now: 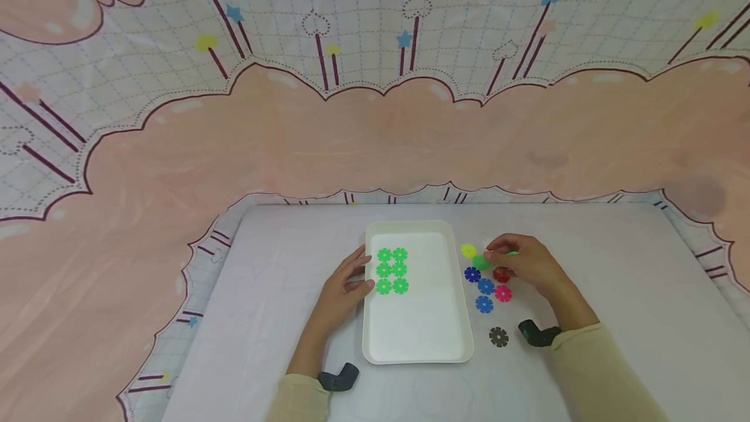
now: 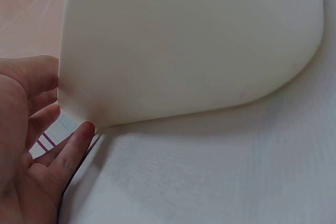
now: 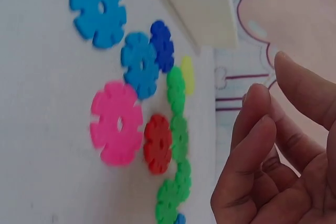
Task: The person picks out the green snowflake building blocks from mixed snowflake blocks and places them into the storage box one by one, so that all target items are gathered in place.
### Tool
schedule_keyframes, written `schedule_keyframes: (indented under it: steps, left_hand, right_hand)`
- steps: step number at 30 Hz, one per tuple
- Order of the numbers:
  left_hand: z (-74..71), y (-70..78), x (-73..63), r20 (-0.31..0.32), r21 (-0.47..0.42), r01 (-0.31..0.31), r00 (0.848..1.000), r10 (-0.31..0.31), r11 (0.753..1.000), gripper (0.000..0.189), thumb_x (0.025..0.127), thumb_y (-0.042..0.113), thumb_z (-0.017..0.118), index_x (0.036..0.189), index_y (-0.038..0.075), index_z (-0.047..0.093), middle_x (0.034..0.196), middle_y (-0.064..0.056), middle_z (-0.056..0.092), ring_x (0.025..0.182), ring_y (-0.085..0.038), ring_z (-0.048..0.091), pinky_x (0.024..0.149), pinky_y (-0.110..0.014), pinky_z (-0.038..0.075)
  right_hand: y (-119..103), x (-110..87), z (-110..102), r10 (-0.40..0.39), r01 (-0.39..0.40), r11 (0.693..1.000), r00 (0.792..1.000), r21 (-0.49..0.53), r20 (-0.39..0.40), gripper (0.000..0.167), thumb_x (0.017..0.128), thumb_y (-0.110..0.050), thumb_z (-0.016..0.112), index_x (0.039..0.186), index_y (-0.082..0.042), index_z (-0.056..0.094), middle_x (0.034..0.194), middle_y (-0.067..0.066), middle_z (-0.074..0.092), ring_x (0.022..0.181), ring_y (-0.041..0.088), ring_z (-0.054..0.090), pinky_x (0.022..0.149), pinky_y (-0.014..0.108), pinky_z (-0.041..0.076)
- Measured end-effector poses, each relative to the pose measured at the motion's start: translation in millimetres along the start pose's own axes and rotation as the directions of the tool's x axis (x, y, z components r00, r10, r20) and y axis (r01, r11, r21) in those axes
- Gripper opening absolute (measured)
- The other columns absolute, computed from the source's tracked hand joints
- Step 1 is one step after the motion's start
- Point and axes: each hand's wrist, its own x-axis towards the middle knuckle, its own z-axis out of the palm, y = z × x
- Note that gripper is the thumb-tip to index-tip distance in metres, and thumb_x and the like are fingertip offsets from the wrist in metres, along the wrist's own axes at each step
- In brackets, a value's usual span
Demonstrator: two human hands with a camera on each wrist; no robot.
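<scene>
The left hand [image 1: 340, 292] is at the left rim of the white tray [image 1: 418, 324], its thumb and fingertips touching the edge. Close up, its fingers [image 2: 71, 153] lie spread along the tray's outer side. On the tray, several green snowflake discs [image 1: 383, 270] are laid in two columns at the upper left. My right hand [image 1: 524, 262] hovers over the loose discs right of the tray. Its fingers [image 3: 257, 140] are loosely bent and the thumb stands apart, with nothing between them. Beneath it are green discs [image 3: 178, 137] and a red disc [image 3: 158, 144], partly hidden in the head view.
Near the tray's right side lie a yellow disc [image 1: 468, 251], a dark blue disc [image 1: 472, 274], lighter blue discs [image 1: 484, 305] and a pink disc [image 1: 502, 293]. A brown disc [image 1: 499, 337] lies nearer. Patterned cloth [image 1: 410, 142] hangs behind the white table [image 1: 293, 239].
</scene>
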Motion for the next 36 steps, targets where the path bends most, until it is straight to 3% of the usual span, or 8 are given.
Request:
schedule_keyframes:
  steps: [6,15,21,28,36]
  left_hand:
    - [-1.1,-0.5,-0.2,0.009,-0.006,-0.011,1.000,0.011,1.000,0.050,0.096,0.019,0.073,0.143,0.017,0.059,0.163,0.012,0.037,0.139,-0.024,0.053,0.104,-0.022,0.053]
    - [-0.9,-2.5,0.2,0.005,-0.001,-0.007,1.000,0.007,1.000,0.050,0.096,0.018,0.073,0.143,0.017,0.059,0.163,0.012,0.037,0.138,-0.024,0.054,0.105,-0.026,0.054]
    - [-0.8,-1.8,0.5,0.004,-0.003,-0.006,1.000,0.006,1.000,0.050,0.096,0.018,0.073,0.143,0.017,0.059,0.163,0.013,0.037,0.138,-0.023,0.053,0.104,-0.025,0.054]
    - [-1.4,1.2,-1.0,0.012,0.006,0.003,1.000,-0.003,1.000,0.050,0.096,0.017,0.071,0.144,0.015,0.058,0.163,0.013,0.037,0.138,-0.023,0.053,0.105,-0.023,0.053]
    - [-1.5,2.4,-1.1,0.012,0.014,0.003,1.000,-0.003,1.000,0.050,0.096,0.017,0.072,0.144,0.016,0.058,0.163,0.013,0.037,0.139,-0.023,0.052,0.106,-0.024,0.053]
  right_hand:
    - [15,2.1,-10,0.016,-0.017,0.999,0.999,-0.045,-0.035,0.050,0.093,-0.040,0.073,0.129,-0.006,0.063,0.124,0.021,0.064,0.097,0.024,0.067,0.081,0.031,0.064]
    - [38,1.4,-24,0.074,-0.077,0.995,0.996,-0.056,-0.055,0.059,0.092,-0.045,0.075,0.129,-0.002,0.062,0.096,0.008,0.069,0.081,0.019,0.064,0.069,0.025,0.052]
    - [48,1.2,-28,0.120,-0.124,0.989,0.992,-0.083,-0.041,0.064,0.091,-0.048,0.074,0.133,-0.002,0.060,0.087,0.005,0.067,0.082,0.022,0.059,0.069,0.027,0.047]
    - [51,0.3,-28,0.123,-0.124,0.990,0.992,-0.061,-0.017,0.063,0.090,-0.048,0.075,0.132,-0.003,0.061,0.081,0.003,0.066,0.079,0.021,0.058,0.070,0.028,0.045]
    - [57,4.1,-29,0.112,-0.112,0.993,0.994,-0.031,0.010,0.054,0.088,-0.036,0.080,0.126,-0.003,0.062,0.079,0.001,0.066,0.080,0.021,0.059,0.071,0.028,0.045]
